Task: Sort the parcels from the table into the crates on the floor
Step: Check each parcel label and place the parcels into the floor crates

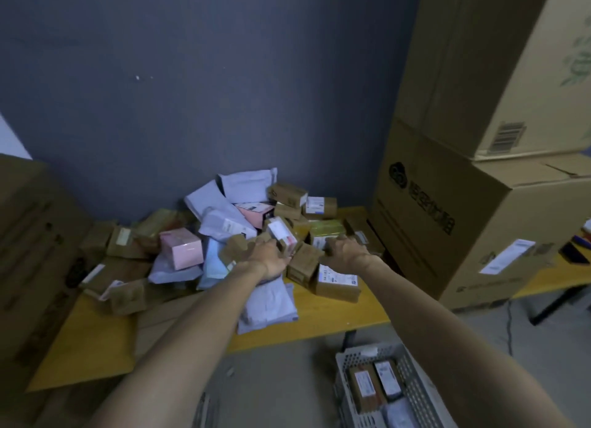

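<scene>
Two labelled brown boxes (366, 388) and a grey mailer (398, 414) are held in the grey crate (416, 392) on the floor. The parcel heap (224, 223) is piled on the yellow table (335, 312). The left hand (267, 257) and right hand (347, 255) are laid on it, and it cannot be told whether either grips anything.

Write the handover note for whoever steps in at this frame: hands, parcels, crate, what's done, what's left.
Left hand: in the parcel pile, fingers on a small cardboard box; grip blurred.
Right hand: on a labelled box in the same pile; grip also unclear.
The pile, boxes and mailer bags mixed, lies on the yellow table.
Done: the grey crate on the floor holds two brown parcels and a grey bag.
Left: nearly the whole pile.
</scene>
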